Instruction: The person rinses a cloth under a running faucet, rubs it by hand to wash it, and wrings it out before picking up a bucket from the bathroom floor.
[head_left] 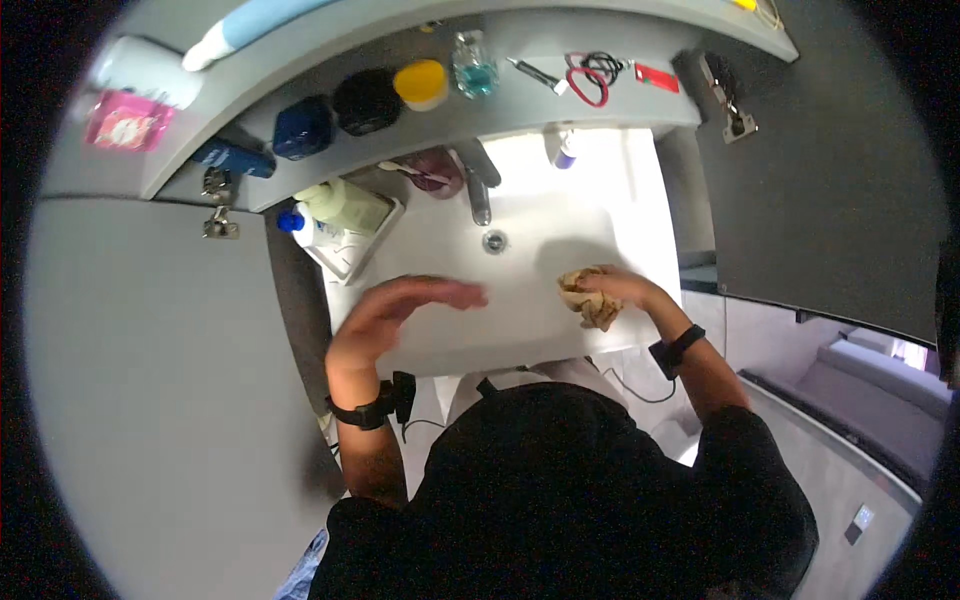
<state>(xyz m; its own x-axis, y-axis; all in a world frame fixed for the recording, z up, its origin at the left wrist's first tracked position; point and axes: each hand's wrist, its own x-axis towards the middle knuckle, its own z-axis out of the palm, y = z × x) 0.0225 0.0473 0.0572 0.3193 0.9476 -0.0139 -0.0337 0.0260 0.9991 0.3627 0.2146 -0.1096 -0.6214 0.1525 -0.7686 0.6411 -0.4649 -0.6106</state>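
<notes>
**Gripping the cloth (598, 314) to the right of the drain (495, 241)**

Your right hand (625, 288) is closed on the crumpled tan cloth, right of the drain and nearer your body, over the sink (515, 325). Some folds hang loose below your fingers; whether the cloth touches the sink, you cannot tell from this view. Your left hand (395, 308) is blurred, curved and holding nothing, left of the drain and well apart from the cloth. The tap (481, 205) reaches toward the drain from beyond it; the tray (378, 241) sits to the drain's left.

The step in hand looks to be handling the cloth over the sink, one-handed. Your next move would likely call for keeping those loose folds gathered in your right hand.
</notes>
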